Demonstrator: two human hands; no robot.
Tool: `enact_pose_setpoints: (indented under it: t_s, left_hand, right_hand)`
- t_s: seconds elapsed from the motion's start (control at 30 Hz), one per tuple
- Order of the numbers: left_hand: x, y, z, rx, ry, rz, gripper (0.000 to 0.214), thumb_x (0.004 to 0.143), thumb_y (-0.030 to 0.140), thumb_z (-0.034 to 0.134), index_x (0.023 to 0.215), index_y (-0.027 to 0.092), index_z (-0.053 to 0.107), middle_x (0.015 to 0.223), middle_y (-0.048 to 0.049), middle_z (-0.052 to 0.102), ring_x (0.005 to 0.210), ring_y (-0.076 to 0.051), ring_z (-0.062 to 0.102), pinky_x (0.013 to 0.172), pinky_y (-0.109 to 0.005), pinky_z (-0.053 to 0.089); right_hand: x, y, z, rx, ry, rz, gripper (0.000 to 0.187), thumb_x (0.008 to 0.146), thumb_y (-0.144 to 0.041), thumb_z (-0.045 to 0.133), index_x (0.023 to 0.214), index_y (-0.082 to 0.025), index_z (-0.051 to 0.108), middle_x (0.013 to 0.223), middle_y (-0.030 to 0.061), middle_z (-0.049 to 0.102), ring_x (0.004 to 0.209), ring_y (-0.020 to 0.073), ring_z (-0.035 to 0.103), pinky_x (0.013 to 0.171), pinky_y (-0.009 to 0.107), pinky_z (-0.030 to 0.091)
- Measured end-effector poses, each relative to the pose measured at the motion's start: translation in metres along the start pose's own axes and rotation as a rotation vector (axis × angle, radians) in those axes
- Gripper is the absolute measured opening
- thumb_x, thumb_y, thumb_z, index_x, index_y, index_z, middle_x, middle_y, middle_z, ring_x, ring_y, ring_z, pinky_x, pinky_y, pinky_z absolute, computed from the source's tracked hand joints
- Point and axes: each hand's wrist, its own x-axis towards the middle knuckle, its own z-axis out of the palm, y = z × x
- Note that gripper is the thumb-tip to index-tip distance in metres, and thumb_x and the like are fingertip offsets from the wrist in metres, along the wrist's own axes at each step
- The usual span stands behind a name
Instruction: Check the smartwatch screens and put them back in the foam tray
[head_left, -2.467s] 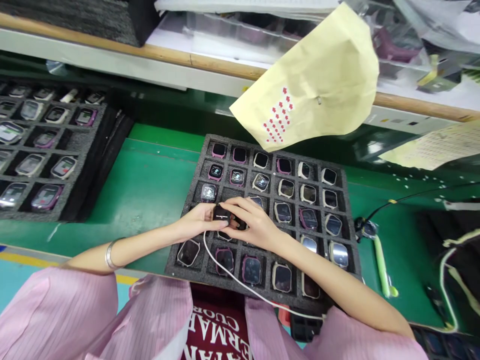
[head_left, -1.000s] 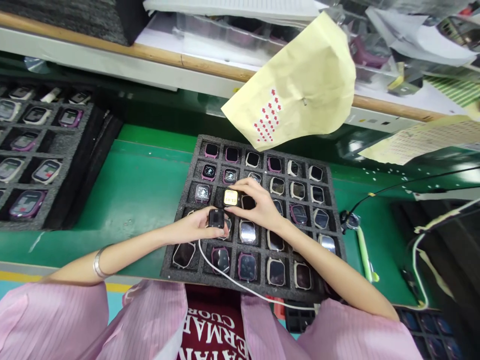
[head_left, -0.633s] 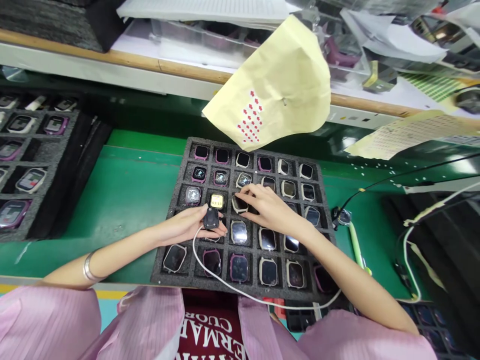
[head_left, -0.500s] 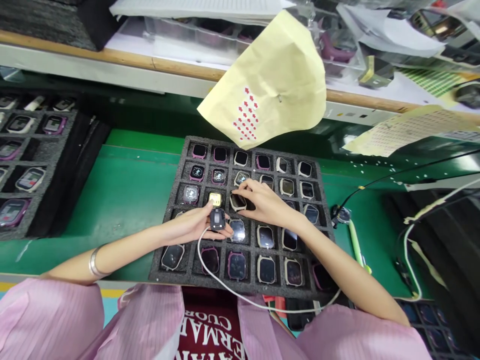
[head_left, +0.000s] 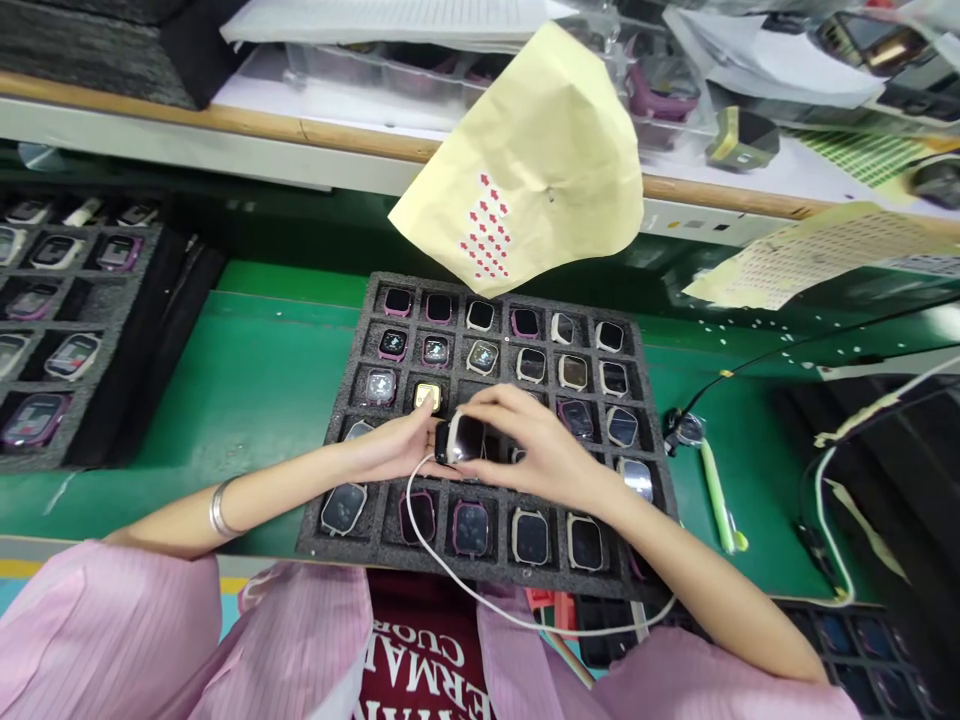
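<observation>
A black foam tray (head_left: 352,380) lies on the green belt, its cells filled with several smartwatch bodies. One watch in the third row shows a lit yellow screen (head_left: 427,396). My left hand (head_left: 396,446) grips a small black charging dock (head_left: 442,442) with a white cable (head_left: 480,600) running toward my lap. My right hand (head_left: 525,445) pinches a cream-edged watch body (head_left: 466,438) and presses it against that dock, just above the tray's middle cells.
A second foam tray (head_left: 139,330) of watches sits at the left. A yellow paper sheet (head_left: 555,160) with red arrow stickers hangs over the tray's far edge. A green-handled tool (head_left: 716,495) and cables lie at the right. A cluttered shelf runs behind.
My right hand set the lit watch into a third-row cell, lifted the neighbouring cream-edged watch and brought it back to the dock in my left hand.
</observation>
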Motion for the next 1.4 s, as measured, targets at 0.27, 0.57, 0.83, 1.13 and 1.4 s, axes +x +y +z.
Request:
enact_pose_setpoints:
  t_s: [0.27, 0.57, 0.83, 1.13, 1.4]
  left_hand:
    - [-0.001, -0.012, 0.001, 0.135, 0.107, 0.119, 0.051, 0.077, 0.059, 0.065, 0.095, 0.011, 0.065, 0.086, -0.0084, 0.068, 0.088, -0.021, 0.064, 0.086, -0.036, 0.049]
    - [-0.005, -0.012, 0.003, 0.292, 0.176, 0.183, 0.028, 0.074, 0.035, 0.076, 0.087, 0.013, 0.064, 0.077, -0.0032, 0.068, 0.072, -0.015, 0.064, 0.069, -0.026, 0.049]
    - [-0.007, -0.013, -0.001, 0.408, 0.174, 0.14, 0.035, 0.079, 0.038, 0.071, 0.099, 0.011, 0.062, 0.087, -0.0079, 0.07, 0.085, -0.021, 0.066, 0.076, -0.03, 0.049]
    - [-0.006, -0.013, -0.001, 0.362, 0.139, 0.141, 0.038, 0.078, 0.04, 0.072, 0.1, 0.011, 0.064, 0.091, -0.0098, 0.07, 0.086, -0.022, 0.067, 0.082, -0.035, 0.05]
    - [-0.007, -0.012, -0.002, 0.314, 0.098, 0.147, 0.038, 0.077, 0.037, 0.074, 0.102, 0.011, 0.066, 0.091, -0.0102, 0.071, 0.086, -0.022, 0.068, 0.082, -0.036, 0.053]
  right_hand:
    - [0.003, -0.012, 0.014, -0.245, -0.188, -0.061, 0.043, 0.089, -0.035, 0.063, 0.124, -0.011, 0.053, 0.107, 0.0141, 0.06, 0.099, 0.0296, 0.056, 0.08, 0.045, 0.048]
    - [-0.003, -0.004, 0.026, -0.082, -0.076, -0.063, 0.046, 0.088, -0.03, 0.065, 0.128, -0.012, 0.051, 0.106, 0.012, 0.06, 0.095, 0.0256, 0.057, 0.081, 0.042, 0.047]
    - [-0.008, 0.002, 0.035, 0.012, -0.009, -0.044, 0.048, 0.086, -0.032, 0.066, 0.13, -0.018, 0.051, 0.106, 0.01, 0.061, 0.094, 0.0244, 0.059, 0.083, 0.043, 0.049]
    - [-0.008, 0.002, 0.036, 0.039, -0.004, -0.027, 0.049, 0.086, -0.034, 0.066, 0.131, -0.018, 0.052, 0.106, 0.0094, 0.061, 0.095, 0.0235, 0.06, 0.084, 0.042, 0.05]
    - [-0.006, 0.009, 0.031, 0.399, -0.045, 0.002, 0.048, 0.086, -0.035, 0.07, 0.129, -0.02, 0.055, 0.109, 0.0094, 0.06, 0.099, 0.0219, 0.059, 0.087, 0.04, 0.05]
